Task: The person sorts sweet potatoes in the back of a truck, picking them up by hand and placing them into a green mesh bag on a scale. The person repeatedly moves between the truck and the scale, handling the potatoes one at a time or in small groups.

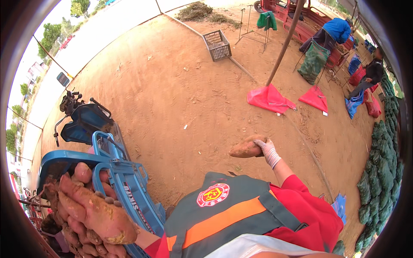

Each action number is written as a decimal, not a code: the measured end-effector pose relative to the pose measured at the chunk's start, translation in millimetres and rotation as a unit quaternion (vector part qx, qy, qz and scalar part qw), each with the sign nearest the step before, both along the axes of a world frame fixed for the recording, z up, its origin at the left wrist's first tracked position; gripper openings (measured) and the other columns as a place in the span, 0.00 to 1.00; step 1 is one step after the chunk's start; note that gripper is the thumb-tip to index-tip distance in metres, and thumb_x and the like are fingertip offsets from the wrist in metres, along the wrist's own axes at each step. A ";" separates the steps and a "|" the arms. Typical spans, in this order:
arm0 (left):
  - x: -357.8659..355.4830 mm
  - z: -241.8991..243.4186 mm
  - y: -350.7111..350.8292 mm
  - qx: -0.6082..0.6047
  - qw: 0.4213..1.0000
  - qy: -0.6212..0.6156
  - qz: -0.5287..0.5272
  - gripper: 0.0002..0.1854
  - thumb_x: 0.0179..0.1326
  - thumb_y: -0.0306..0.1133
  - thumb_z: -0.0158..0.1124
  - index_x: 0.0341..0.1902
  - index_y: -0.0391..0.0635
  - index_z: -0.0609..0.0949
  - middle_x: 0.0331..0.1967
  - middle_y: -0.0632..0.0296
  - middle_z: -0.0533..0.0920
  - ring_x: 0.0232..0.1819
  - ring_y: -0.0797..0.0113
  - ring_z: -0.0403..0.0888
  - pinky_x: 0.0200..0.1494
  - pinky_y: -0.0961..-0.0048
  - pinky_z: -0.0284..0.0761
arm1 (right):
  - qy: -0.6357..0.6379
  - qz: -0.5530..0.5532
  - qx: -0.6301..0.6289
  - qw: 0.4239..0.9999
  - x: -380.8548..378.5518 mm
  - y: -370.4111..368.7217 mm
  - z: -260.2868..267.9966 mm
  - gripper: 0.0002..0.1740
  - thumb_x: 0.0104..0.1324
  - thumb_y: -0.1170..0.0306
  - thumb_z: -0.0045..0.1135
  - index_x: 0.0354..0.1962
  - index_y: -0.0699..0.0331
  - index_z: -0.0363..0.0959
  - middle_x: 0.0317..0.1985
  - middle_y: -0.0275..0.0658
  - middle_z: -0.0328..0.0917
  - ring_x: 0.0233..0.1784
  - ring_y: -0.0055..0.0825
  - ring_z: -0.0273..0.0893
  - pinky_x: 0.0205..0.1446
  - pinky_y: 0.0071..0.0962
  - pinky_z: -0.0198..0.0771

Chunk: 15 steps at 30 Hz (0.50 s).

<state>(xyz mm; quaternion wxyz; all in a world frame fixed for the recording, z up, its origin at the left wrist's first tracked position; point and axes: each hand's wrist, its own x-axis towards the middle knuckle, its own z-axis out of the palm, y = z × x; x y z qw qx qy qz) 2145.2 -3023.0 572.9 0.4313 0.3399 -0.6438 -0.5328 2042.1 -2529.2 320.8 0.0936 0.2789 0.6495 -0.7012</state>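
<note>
My right hand (269, 152), in a pale glove with a striped cuff, is closed around a large sweet potato (246, 147) above the bare ground. Only the fingertips of my left hand (109, 200) show, curled over the edge of a very big, lumpy sweet potato (103, 217). That tuber covers the rest of the hand. Beneath and beside it, many more sweet potatoes (79, 230) are heaped in the bed of a blue cargo tricycle (132, 196), whose side panel bears writing. My front is covered by a dark green apron (232, 206) with an orange band.
A plastic crate (217, 45) sits beyond a pole lying on the ground. An upright post (285, 43) rises from a pink bag (270, 99). Filled green mesh sacks (379, 174) line the right side. Two people (337, 30) are near a red cargo vehicle (309, 24).
</note>
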 end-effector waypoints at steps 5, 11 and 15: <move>-136.3 21.9 39.8 -0.018 0.996 0.023 -0.088 0.21 0.77 0.50 0.54 0.65 0.52 0.74 0.38 0.69 0.67 0.38 0.76 0.64 0.40 0.74 0.56 | 0.037 -0.180 -0.003 0.983 -22.2 73.3 -12.6 0.41 0.59 0.54 0.72 0.62 0.69 0.65 0.53 0.47 0.77 0.48 0.41 0.83 0.37 0.43 0.86; -324.3 42.0 118.1 -0.041 0.986 0.054 -0.154 0.20 0.77 0.49 0.56 0.62 0.52 0.76 0.31 0.71 0.68 0.30 0.79 0.64 0.32 0.77 0.57 | -0.032 -0.377 0.021 0.925 -62.8 145.0 -63.5 0.43 0.59 0.51 0.68 0.66 0.58 0.62 0.60 0.49 0.72 0.51 0.51 0.81 0.31 0.49 0.86; -431.7 61.5 183.9 -0.051 0.986 0.054 -0.151 0.19 0.77 0.49 0.57 0.61 0.52 0.77 0.26 0.72 0.68 0.25 0.81 0.64 0.27 0.79 0.58 | -0.035 -0.352 0.091 0.931 -155.4 183.8 -97.2 0.44 0.56 0.56 0.73 0.65 0.65 0.64 0.57 0.50 0.76 0.51 0.48 0.81 0.42 0.47 0.84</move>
